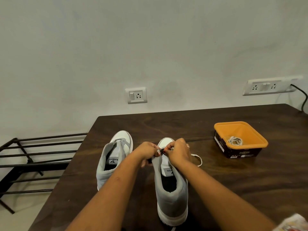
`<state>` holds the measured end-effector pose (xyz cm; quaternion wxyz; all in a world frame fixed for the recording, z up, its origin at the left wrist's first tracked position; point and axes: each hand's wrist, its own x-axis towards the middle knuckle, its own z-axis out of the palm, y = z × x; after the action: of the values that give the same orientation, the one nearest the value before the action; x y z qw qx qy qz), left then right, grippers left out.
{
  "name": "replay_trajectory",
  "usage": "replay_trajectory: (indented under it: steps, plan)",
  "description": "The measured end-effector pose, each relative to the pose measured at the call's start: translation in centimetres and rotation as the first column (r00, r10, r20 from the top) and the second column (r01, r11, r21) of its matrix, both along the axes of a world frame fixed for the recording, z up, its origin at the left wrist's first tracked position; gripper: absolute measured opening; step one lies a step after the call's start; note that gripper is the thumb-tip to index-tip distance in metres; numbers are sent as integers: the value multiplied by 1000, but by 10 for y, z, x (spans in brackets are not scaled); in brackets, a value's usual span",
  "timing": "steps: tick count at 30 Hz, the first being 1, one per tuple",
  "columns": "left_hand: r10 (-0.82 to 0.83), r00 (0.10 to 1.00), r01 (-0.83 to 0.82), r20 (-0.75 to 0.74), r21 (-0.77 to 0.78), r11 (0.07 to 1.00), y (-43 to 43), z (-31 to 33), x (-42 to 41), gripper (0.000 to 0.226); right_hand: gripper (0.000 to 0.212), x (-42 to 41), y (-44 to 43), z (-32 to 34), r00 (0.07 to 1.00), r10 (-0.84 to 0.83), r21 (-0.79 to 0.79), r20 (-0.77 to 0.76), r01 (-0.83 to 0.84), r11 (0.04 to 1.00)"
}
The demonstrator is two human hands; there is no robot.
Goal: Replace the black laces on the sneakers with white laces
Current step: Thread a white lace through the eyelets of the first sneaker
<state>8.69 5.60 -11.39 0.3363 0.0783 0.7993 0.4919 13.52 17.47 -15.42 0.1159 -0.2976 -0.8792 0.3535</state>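
Observation:
Two grey-and-white high-top sneakers stand on the dark wooden table (233, 180), heels toward me. The left sneaker (113, 160) has no lace in view. Over the front of the right sneaker (171, 189), my left hand (147, 151) grips the edge of its upper and my right hand (179, 151) pinches a white lace (198, 160) near the eyelets. That lace loops out onto the table to the right of the shoe. My fingers hide the eyelets. A second coiled white lace (235, 140) lies in the orange box (221, 129).
The orange box stands at the back right of the table. A black metal rack (33, 157) is on the floor to the left. Wall sockets (136, 95) sit above the table's far edge, and a black cable (304, 99) hangs at the right.

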Motion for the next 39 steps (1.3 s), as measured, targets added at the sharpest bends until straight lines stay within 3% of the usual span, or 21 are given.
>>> replay_trajectory:
  steps: [8, 14, 23, 29, 33, 35, 39]
  plan:
    - [-6, 1000, 6, 29, 33, 999, -3, 1, 1, 19, 11, -2, 6, -4, 1000, 28, -48, 8, -27, 998]
    - [-12, 1000, 12, 20, 17, 1000, -2, 3, 3, 20, 29, -11, 6, -18, 999, -41, -94, 19, 43, 995]
    - [-1, 996, -3, 87, 41, 999, -7, 2, 2, 20, 34, -15, 9, -25, 1000, -8, -113, -19, 6, 994]
    - [89, 969, -105, -232, -55, 993, 3, -18, 1, 15, 37, -14, 9, -22, 1000, 21, -133, 14, -19, 991]
    - [18, 895, -99, -446, -160, 982, 11, -21, 3, 16, 38, -11, 6, -17, 999, 19, -123, 28, -15, 992]
    - [-6, 859, -106, -513, -190, 976, 13, -22, 3, 14, 50, -9, 4, -13, 999, 18, -118, 39, -13, 993]
    - [17, 839, -147, -544, -196, 970, 15, -27, 1, 8, 39, -6, 4, -9, 997, -3, -109, 80, 12, 994]
